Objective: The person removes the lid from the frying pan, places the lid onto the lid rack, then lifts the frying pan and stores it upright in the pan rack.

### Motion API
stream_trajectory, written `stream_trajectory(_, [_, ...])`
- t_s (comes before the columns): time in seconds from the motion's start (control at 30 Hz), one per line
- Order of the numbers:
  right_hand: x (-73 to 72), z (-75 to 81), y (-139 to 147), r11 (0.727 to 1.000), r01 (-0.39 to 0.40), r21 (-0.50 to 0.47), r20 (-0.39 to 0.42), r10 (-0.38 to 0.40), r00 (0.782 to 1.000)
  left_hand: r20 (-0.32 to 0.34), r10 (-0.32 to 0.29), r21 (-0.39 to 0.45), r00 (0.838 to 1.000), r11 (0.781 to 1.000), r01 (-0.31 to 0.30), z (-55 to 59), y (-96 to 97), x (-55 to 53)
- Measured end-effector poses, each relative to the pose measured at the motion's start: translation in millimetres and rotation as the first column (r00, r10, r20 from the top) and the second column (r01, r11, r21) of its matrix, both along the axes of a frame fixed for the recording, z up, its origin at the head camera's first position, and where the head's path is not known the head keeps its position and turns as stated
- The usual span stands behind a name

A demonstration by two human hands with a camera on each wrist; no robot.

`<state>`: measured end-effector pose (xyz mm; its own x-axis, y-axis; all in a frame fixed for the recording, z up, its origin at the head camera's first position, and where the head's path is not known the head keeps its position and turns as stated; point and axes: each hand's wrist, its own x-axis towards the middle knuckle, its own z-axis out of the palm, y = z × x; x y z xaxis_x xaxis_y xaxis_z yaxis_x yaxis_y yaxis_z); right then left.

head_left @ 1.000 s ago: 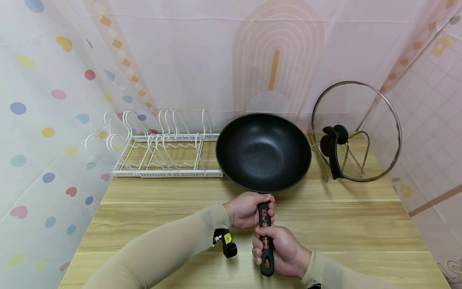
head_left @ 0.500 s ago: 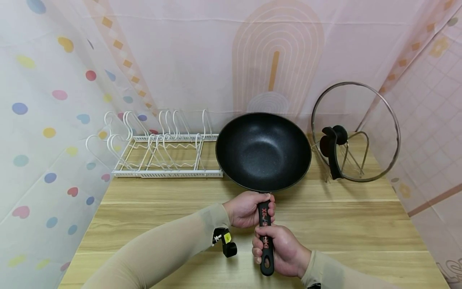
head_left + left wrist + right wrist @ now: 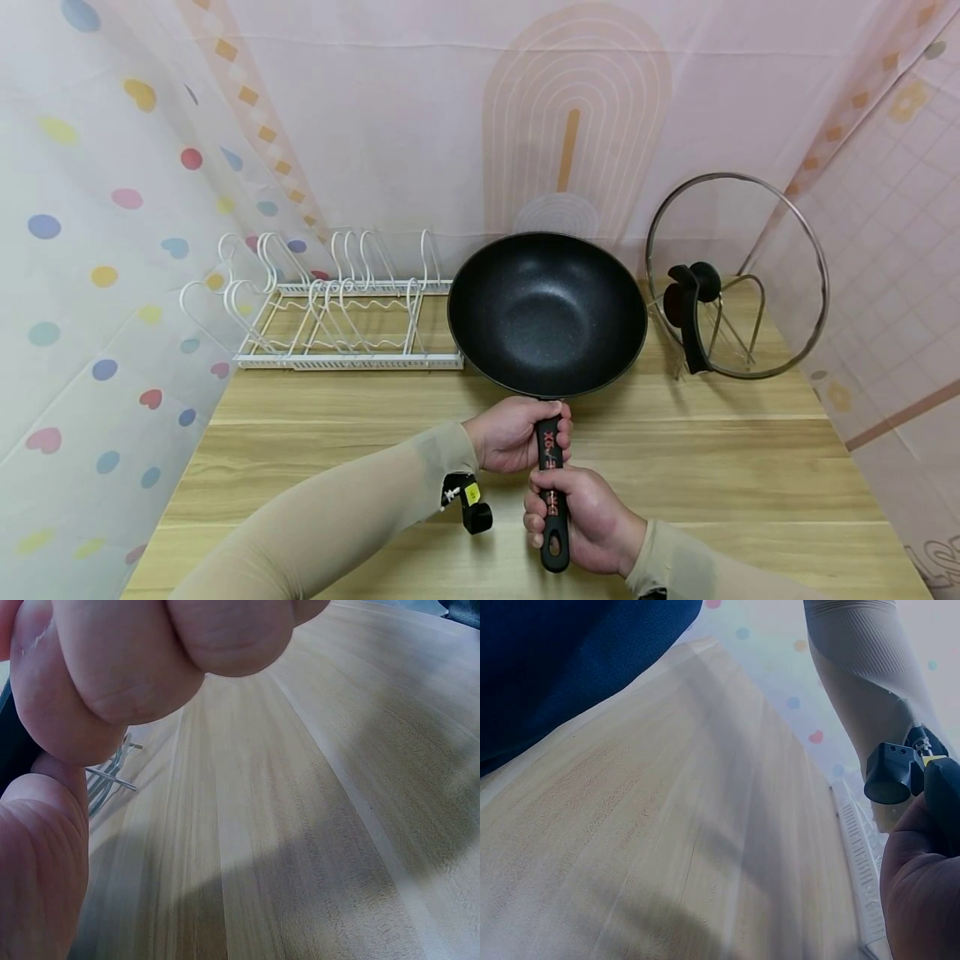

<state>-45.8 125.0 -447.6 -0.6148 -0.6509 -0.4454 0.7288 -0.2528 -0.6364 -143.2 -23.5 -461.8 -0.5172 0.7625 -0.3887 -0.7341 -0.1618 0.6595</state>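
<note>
A black wok (image 3: 547, 317) with a long black handle (image 3: 551, 446) is in the middle of the head view, its inside facing up. My left hand (image 3: 513, 435) grips the handle close to the bowl, thumb along the top. Nearer the handle's end, my right hand (image 3: 588, 521) is wrapped round it, leaving the tip with its hanging hole showing. In the left wrist view, curled fingers (image 3: 127, 667) fill the upper left. The right wrist view shows part of the right hand (image 3: 922, 892) round the dark handle end (image 3: 943, 795). Whether the wok touches the table is hidden.
Left of the wok stands a white wire rack (image 3: 352, 362) with upright loops, its right end beside the wok's rim. At right, a glass lid (image 3: 823, 287) leans upright in a metal wire stand (image 3: 761, 304). Patterned curtains (image 3: 420, 125) enclose the wooden table (image 3: 360, 450).
Both hands keep their grip on the handle. The wok stays nearly in place; only a slight shift of the head view shows.
</note>
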Motion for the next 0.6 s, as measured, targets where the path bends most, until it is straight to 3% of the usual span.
stream_trajectory(0.6, [0.6,2.1,-0.3,1.000,0.003,0.002,-0.002,-0.003,1.000,-0.005,0.001,0.001,1.000,1.000,-0.001,2.3,-0.7,0.7])
